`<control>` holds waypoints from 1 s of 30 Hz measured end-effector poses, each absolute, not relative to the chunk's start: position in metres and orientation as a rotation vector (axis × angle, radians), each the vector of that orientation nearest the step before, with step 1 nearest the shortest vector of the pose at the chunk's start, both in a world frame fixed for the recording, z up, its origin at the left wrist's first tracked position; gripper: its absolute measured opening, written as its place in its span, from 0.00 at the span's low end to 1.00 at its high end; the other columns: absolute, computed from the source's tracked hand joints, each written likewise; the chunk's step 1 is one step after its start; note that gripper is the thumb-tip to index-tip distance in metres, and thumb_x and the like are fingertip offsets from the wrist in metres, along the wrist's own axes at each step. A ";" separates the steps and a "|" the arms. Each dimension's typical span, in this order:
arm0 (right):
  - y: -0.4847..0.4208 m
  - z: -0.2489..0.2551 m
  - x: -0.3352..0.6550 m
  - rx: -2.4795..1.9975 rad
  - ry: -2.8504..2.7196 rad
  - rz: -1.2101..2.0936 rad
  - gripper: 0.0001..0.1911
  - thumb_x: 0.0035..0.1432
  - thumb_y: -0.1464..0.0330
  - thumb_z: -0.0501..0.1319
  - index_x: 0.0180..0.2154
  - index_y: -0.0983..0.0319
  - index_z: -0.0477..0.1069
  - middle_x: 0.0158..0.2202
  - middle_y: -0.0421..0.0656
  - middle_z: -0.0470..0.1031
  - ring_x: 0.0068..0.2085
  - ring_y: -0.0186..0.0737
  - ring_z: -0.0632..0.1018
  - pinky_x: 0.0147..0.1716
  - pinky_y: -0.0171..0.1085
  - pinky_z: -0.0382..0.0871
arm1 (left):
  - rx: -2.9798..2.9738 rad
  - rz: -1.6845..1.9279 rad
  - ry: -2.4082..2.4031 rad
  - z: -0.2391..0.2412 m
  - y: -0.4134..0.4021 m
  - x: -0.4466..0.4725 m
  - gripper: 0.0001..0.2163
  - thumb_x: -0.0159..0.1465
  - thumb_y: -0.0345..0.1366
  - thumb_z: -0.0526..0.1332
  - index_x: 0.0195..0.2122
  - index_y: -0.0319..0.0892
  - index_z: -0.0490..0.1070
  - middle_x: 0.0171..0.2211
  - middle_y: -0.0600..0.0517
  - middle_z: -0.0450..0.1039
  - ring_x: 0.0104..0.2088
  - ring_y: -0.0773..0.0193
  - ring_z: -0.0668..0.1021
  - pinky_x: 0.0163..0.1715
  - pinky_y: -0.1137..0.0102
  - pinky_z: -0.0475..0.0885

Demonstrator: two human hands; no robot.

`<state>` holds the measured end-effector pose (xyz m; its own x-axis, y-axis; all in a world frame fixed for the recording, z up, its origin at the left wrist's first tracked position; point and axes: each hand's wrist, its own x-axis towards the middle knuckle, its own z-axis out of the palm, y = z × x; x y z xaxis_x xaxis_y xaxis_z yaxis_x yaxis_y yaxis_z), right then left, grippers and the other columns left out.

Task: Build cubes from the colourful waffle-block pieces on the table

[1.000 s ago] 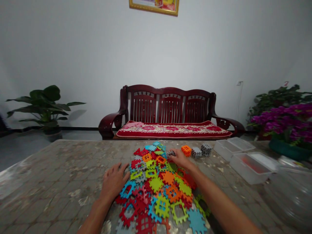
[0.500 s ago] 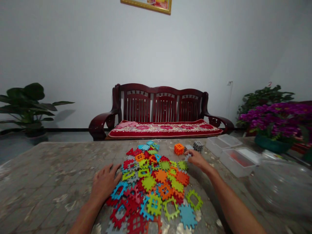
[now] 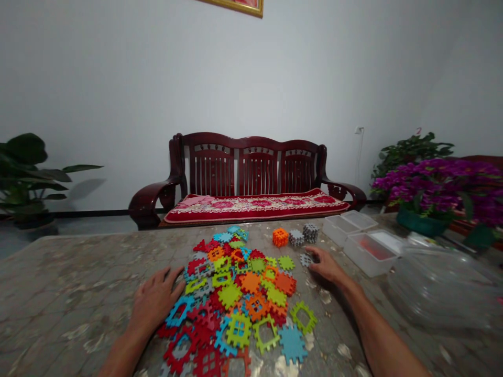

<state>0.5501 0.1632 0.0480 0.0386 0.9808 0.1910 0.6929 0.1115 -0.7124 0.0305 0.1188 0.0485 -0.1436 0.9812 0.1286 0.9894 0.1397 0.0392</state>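
Note:
Loose toothed plastic building tiles [image 3: 239, 293] in red, orange, green, blue and grey lie in an overlapping heap. My left hand [image 3: 157, 296] rests palm down at the left side of the heap, fingers spread, with nothing in it. To the right of the heap, my right hand [image 3: 328, 267] has thumb and forefinger at the edge of a small grey window tile [image 3: 305, 260]. Beyond that hand stand an orange tile stack [image 3: 280, 237], a light grey tile stack [image 3: 296, 237] and a darker grey tile stack [image 3: 310, 232].
At the right stand clear plastic boxes [image 3: 371, 256], one with something red inside, and a larger transparent container [image 3: 440, 288]. Purple flowers in a green pot [image 3: 420, 222] are behind them. Past the table [image 3: 78, 293] is a wooden bench [image 3: 257, 167].
My right hand has drawn back and to the right from the stacks, and the grey window tile has moved with it. The view has turned slightly right. My left hand stays beside the heap.

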 end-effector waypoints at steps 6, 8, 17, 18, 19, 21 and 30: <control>0.160 0.048 0.551 -1.727 -1.853 0.451 0.31 0.43 0.71 0.65 0.53 0.62 0.79 0.56 0.50 0.79 0.58 0.54 0.77 0.64 0.51 0.63 | -2.019 -0.181 -2.307 0.045 0.121 0.028 0.26 0.71 0.46 0.46 0.67 0.50 0.67 0.67 0.42 0.67 0.66 0.48 0.69 0.64 0.51 0.61; 0.159 0.046 0.548 -1.744 -1.841 0.390 0.28 0.48 0.68 0.65 0.53 0.63 0.79 0.55 0.51 0.80 0.57 0.54 0.77 0.62 0.50 0.64 | -2.019 -0.161 -2.308 0.046 0.121 0.028 0.26 0.72 0.45 0.46 0.67 0.50 0.67 0.67 0.42 0.67 0.66 0.48 0.69 0.64 0.51 0.62; 0.155 0.045 0.551 -1.844 -1.905 0.258 0.30 0.51 0.68 0.64 0.57 0.67 0.75 0.58 0.55 0.77 0.58 0.53 0.77 0.61 0.47 0.65 | -2.011 -0.184 -2.315 0.048 0.119 0.030 0.25 0.71 0.45 0.47 0.67 0.50 0.68 0.66 0.42 0.67 0.67 0.48 0.69 0.65 0.51 0.61; 0.154 0.045 0.551 -1.845 -1.895 0.247 0.29 0.52 0.68 0.63 0.56 0.67 0.75 0.57 0.54 0.78 0.57 0.53 0.77 0.61 0.47 0.66 | -2.013 -0.187 -2.317 0.048 0.119 0.030 0.25 0.71 0.45 0.47 0.67 0.50 0.68 0.66 0.42 0.67 0.67 0.48 0.68 0.65 0.52 0.61; 0.153 0.046 0.551 -1.845 -1.888 0.230 0.28 0.52 0.68 0.63 0.55 0.66 0.76 0.56 0.53 0.79 0.56 0.52 0.78 0.60 0.46 0.67 | -2.015 -0.190 -2.320 0.048 0.120 0.030 0.25 0.71 0.45 0.47 0.67 0.50 0.68 0.66 0.42 0.67 0.67 0.48 0.68 0.65 0.51 0.61; 0.149 0.047 0.548 -1.851 -1.886 0.188 0.25 0.53 0.68 0.62 0.53 0.64 0.77 0.52 0.52 0.81 0.54 0.52 0.79 0.58 0.46 0.68 | -2.018 -0.191 -2.327 0.048 0.120 0.030 0.26 0.71 0.45 0.47 0.67 0.50 0.68 0.67 0.42 0.67 0.67 0.48 0.68 0.65 0.51 0.62; 0.167 0.071 0.528 -1.855 -1.511 0.108 0.26 0.54 0.60 0.66 0.54 0.60 0.74 0.47 0.50 0.83 0.49 0.53 0.82 0.51 0.46 0.73 | -2.010 -0.202 -2.337 0.049 0.119 0.030 0.25 0.71 0.45 0.48 0.67 0.51 0.68 0.67 0.43 0.67 0.67 0.48 0.69 0.65 0.50 0.61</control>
